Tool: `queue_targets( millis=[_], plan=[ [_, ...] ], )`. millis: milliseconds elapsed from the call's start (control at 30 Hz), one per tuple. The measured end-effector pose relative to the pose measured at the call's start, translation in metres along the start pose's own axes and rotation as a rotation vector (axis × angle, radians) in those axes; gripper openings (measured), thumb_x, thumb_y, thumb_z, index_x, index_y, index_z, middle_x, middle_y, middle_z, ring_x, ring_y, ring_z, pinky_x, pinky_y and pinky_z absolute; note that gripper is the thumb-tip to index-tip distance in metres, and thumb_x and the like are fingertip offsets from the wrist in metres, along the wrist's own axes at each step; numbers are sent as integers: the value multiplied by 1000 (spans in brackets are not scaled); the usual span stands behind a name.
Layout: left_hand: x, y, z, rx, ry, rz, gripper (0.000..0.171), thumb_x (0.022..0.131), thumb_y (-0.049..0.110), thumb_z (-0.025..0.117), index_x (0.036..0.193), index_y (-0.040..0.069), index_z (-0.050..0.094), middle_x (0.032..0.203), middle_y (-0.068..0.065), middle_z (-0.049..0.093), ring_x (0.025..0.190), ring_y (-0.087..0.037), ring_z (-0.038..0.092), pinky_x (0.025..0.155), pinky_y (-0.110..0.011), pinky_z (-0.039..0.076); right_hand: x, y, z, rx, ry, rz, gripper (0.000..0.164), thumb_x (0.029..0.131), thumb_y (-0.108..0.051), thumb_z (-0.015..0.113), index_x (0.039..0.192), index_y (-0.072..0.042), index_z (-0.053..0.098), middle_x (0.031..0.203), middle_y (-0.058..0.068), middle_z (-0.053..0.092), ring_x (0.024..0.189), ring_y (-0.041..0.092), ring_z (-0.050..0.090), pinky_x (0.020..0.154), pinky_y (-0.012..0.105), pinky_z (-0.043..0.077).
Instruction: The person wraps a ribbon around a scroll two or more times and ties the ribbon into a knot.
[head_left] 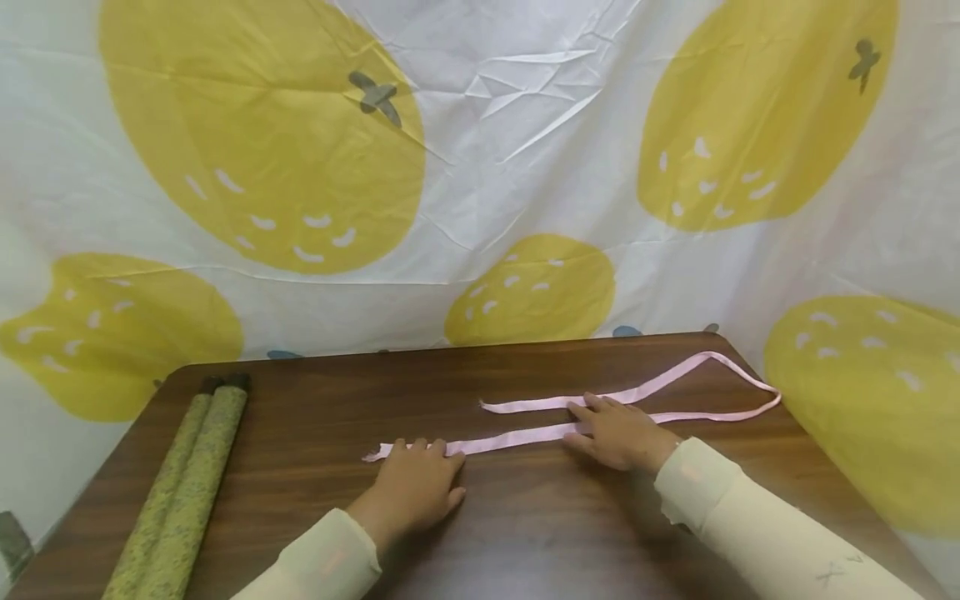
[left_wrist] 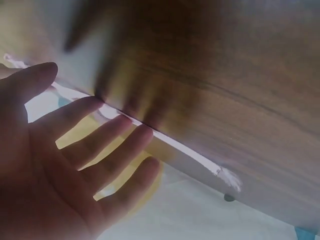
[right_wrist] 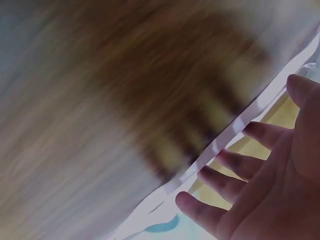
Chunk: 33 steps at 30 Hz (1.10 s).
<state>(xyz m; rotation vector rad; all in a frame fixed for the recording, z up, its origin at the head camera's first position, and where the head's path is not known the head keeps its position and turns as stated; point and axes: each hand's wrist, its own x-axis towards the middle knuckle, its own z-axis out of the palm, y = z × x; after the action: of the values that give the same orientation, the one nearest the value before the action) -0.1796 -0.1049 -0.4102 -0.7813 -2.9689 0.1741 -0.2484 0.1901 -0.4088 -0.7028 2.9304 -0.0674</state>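
Note:
A long pink ribbon point(head_left: 517, 437) lies on the table in the head view, doubled back so its bend is at the far right. Its two strands run leftward, and both ends look frayed or loose. My left hand point(head_left: 416, 487) touches the nearer strand close to its end. Across both strands rests my right hand point(head_left: 621, 433), fingers spread. The left wrist view has the left hand point(left_wrist: 75, 165) with straight fingertips at the ribbon point(left_wrist: 185, 149). Similarly extended, the right hand's fingertips point(right_wrist: 207, 175) meet the ribbon point(right_wrist: 220, 142) in the right wrist view.
Two yellow-green patterned rolls point(head_left: 191, 483) with dark ends lie side by side on the left of the brown wooden table point(head_left: 337, 392). A white curtain point(head_left: 465, 150) with large yellow fruit prints hangs behind and beside the table.

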Motion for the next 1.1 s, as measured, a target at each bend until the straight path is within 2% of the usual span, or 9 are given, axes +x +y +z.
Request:
queue_targets(
  millis=[233, 533, 800, 933, 1100],
  plan=[
    [-21, 0, -2, -14, -32, 29, 47, 86, 47, 56, 122, 17, 61, 112, -12, 63, 103, -34, 56, 84, -56, 46, -13, 31, -2, 66, -29, 118, 66, 94, -53, 41, 142, -7, 40, 144, 29, 35, 126, 47, 31, 93, 67, 37],
    [-56, -10, -3, -81, -14, 42, 46, 83, 45, 60, 121, 19, 63, 110, -9, 64, 98, -34, 58, 78, -60, 46, -38, 67, -1, 49, 2, 181, 67, 95, -50, 43, 140, -1, 40, 140, 33, 37, 121, 53, 34, 84, 72, 38],
    [-80, -36, -8, -198, -91, 11, 42, 86, 40, 62, 122, 18, 63, 115, -12, 62, 102, -36, 57, 80, -70, 42, -62, 85, -2, 46, 26, 230, 69, 95, -51, 41, 137, 3, 42, 134, 40, 39, 112, 58, 40, 83, 76, 34],
    [-84, -53, -12, -258, -135, 16, 40, 86, 37, 63, 122, 17, 64, 117, -12, 62, 103, -34, 57, 80, -68, 43, -76, 91, -3, 64, 3, 254, 71, 95, -52, 39, 137, 5, 41, 133, 41, 38, 110, 60, 39, 77, 76, 37],
    [-83, -71, -13, -323, -175, 27, 38, 88, 35, 61, 122, 17, 64, 118, -10, 61, 104, -32, 56, 83, -66, 43, -93, 99, 0, 6, 45, 219, 59, 95, -40, 46, 130, 8, 47, 127, 40, 44, 106, 57, 45, 70, 73, 42]
  ],
)
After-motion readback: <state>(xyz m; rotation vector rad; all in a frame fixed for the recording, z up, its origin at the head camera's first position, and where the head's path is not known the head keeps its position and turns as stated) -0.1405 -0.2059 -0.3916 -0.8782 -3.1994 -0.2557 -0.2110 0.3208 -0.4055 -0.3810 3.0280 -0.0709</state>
